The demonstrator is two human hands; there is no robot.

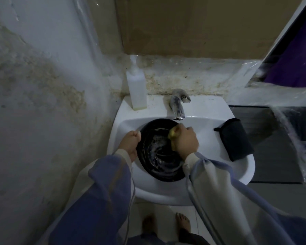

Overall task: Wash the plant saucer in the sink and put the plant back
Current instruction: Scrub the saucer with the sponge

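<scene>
A round black plant saucer [162, 156] lies tilted in the white sink [210, 124], with streaks of white foam across its inside. My left hand [131, 145] grips the saucer's left rim. My right hand [185, 141] is closed around a yellow sponge [225, 133] whose tip presses on the saucer's upper right part. The plant is not in view.
A metal tap [178, 105] stands at the sink's back, its spout just above the saucer. A white pump bottle [137, 89] sits on the back left corner. A dark cloth [235, 138] hangs over the right rim. Stained walls close in at left and behind.
</scene>
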